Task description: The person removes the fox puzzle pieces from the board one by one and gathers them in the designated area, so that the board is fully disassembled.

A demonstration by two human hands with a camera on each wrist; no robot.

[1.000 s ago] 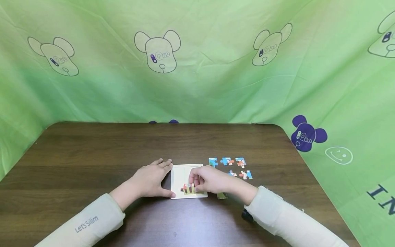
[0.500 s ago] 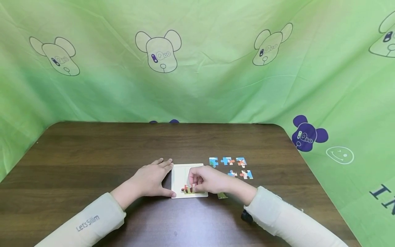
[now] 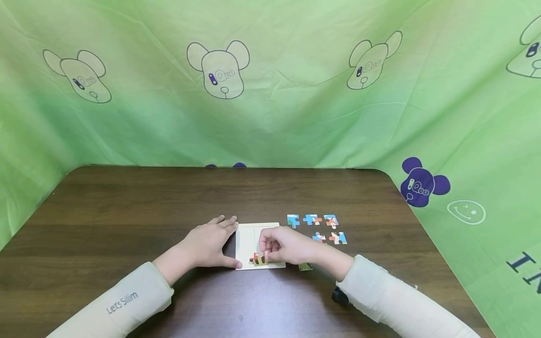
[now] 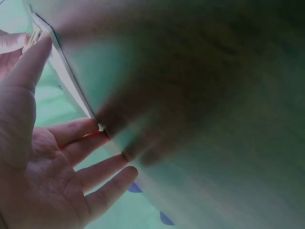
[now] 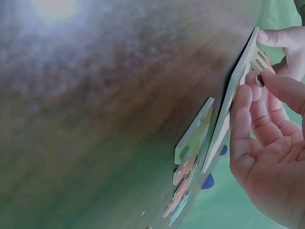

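A shallow white puzzle tray [image 3: 246,239] lies flat on the table. My left hand [image 3: 207,245] rests beside it with straight fingers; its thumb touches the near left corner, and in the left wrist view its fingertips meet the tray's edge [image 4: 71,86]. Over the tray's near part, my right hand [image 3: 289,246] pinches a red, yellow and dark-striped puzzle piece [image 3: 260,260] between thumb and fingers. In the right wrist view, part of that piece [image 5: 259,61] shows beyond the thumb. The right hand hides the tray's right side.
Right of the tray lie several loose puzzle pieces [image 3: 338,238], mostly blue, orange and white. A green piece [image 3: 305,267] sits partly under the right forearm. The brown wooden table [image 3: 148,202] meets a green printed curtain [image 3: 270,117] at its back and sides.
The striped piece has shifted and turned very slightly in the right hand's pinch at the tray's near part. Both hands stay almost where they were.
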